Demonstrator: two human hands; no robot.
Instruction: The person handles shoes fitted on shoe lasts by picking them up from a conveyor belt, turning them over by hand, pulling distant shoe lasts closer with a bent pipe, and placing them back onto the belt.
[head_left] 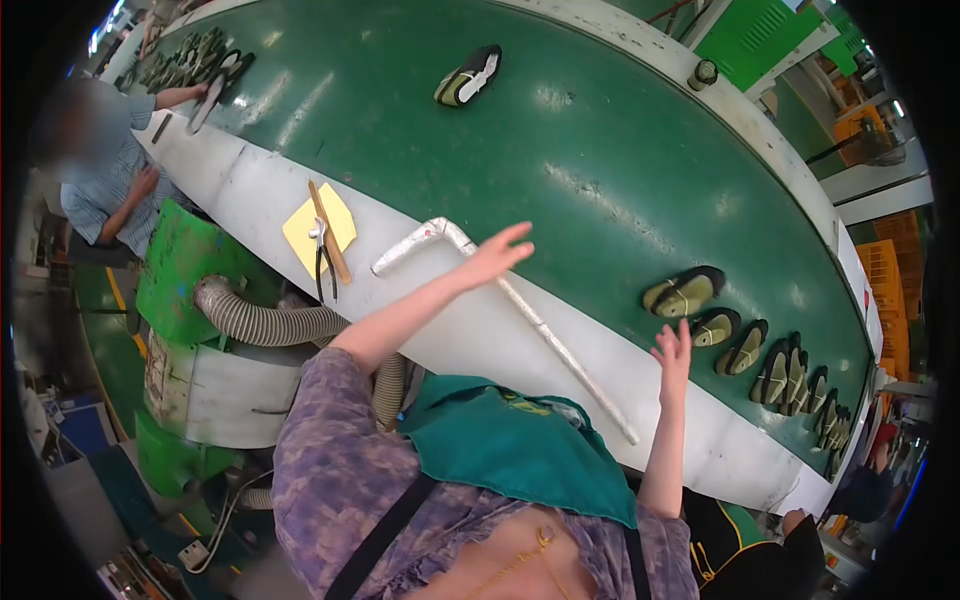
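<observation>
My left hand [500,255] reaches over the edge of the green conveyor belt [400,150], fingers stretched and holding nothing. Below it a silver-wrapped bent rod [545,330] lies along the white ledge. My right hand [673,352] is raised at the belt's near edge, its fingers apart and nothing in them. Just above that hand is a green-and-black shoe upper [684,292] tied with pale string; whether they touch I cannot tell. More such uppers [742,347] stand in a row to the right. One upper with a white inside [468,76] sits farther off on the belt.
Pincers [322,250] and a wooden stick [328,230] lie on yellow paper [340,215] on the ledge. A green machine [185,260] with a ribbed hose [260,315] stands at left. Farther left, a person [120,180] holds a shoe piece near piled uppers [180,62].
</observation>
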